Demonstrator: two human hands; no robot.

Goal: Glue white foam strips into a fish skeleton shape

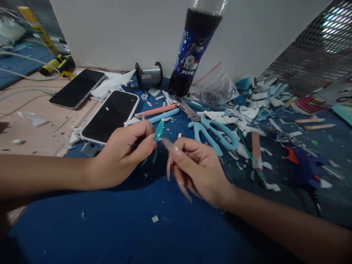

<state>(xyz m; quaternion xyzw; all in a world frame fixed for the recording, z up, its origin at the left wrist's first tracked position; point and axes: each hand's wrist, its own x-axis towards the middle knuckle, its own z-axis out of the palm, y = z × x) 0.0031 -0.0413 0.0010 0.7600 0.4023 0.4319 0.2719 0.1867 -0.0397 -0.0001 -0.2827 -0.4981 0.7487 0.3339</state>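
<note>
My left hand (pixel 125 152) is closed in a pinch, thumb against the index finger. Its long nails are teal, and the thumbnail points up. My right hand (pixel 199 167) faces it a short way to the right, with long pale pink nails. The right thumb presses toward the bent index finger, and its nail tip comes close to the left thumbnail. A tiny whitish speck shows between the two thumbnails; I cannot tell which hand holds it. Both hands hover over the blue mat (pixel 115 227). Behind the right hand lie light-blue-handled scissors (pixel 213 132).
Behind my hands are a white-framed phone (pixel 111 115), a dark phone (pixel 78 88), a wire spool (pixel 149 75) and a Pepsi bottle (pixel 189 55). White and blue scraps (pixel 264 97) pile at back right. A blue glue gun (pixel 305 165) lies at right. A small white piece (pixel 155 219) sits in front.
</note>
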